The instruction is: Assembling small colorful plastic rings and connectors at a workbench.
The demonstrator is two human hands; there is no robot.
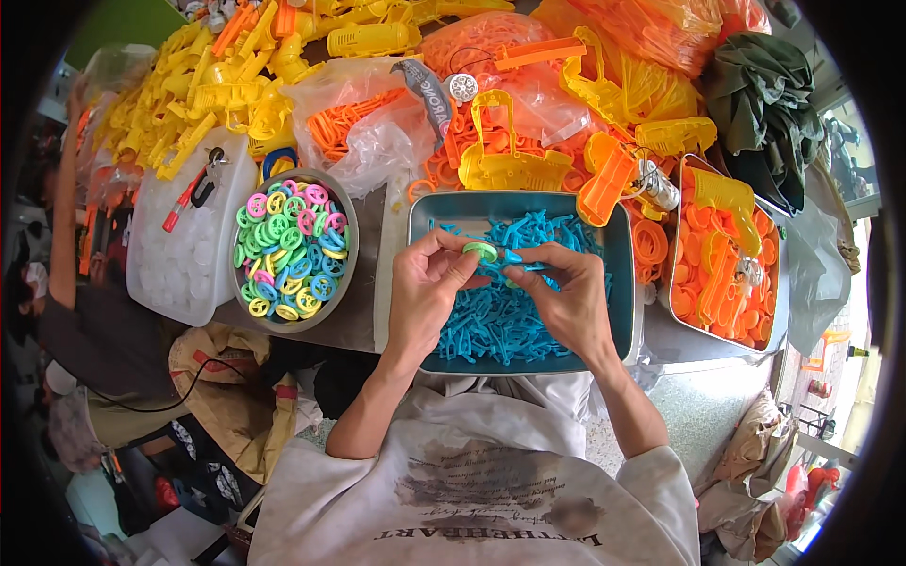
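Observation:
Both my hands are raised over a metal tray point(619, 321) heaped with small blue plastic parts point(505, 325). Between the thumb and fingers of my left hand point(422, 288) is a small green plastic wheel point(481, 251). My right hand point(574, 300) pinches a small blue plastic part point(512, 257), its tip close beside the wheel; whether the two touch I cannot tell. Left of the tray, a round metal bowl point(351, 241) holds spoked plastic wheels point(276, 226) in green, pink, yellow and blue.
A white tub point(151, 231) of translucent discs stands at the far left, with a red-handled tool point(184, 203) on it. Yellow plastic parts point(255, 85) and orange pieces pile along the back. At right sits a metal tray of orange parts point(694, 255). Another person point(104, 349) is on the left.

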